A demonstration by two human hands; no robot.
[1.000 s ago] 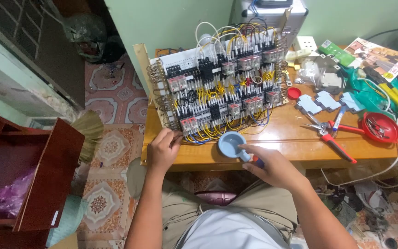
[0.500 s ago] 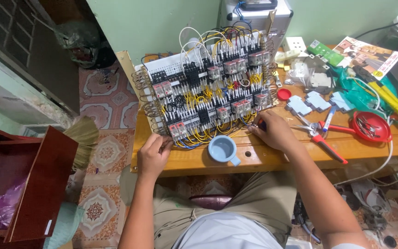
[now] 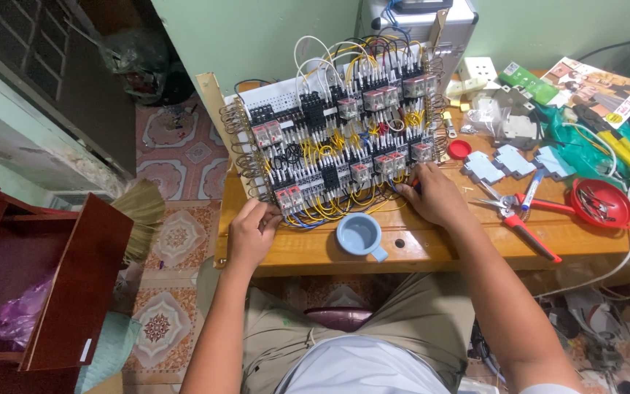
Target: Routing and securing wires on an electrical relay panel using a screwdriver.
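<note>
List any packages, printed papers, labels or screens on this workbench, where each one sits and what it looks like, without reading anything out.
Printed leaflet: far right of the table, flat rectangle, mostly white and red with small pictures.
Green packet: just left of the leaflet, long narrow strip, green.
Clear plastic bag: below the green packet, crumpled, see-through.
White label: on the red-brown cabinet door edge at lower left, small strip.
Screens: none visible.

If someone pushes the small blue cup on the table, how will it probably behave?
The blue cup looks like thin plastic, so it is probably light and would slide easily on the smooth wooden table. It is low and wide, so tipping seems unlikely. It stands near the front edge, so a push toward the person could drop it.
</note>
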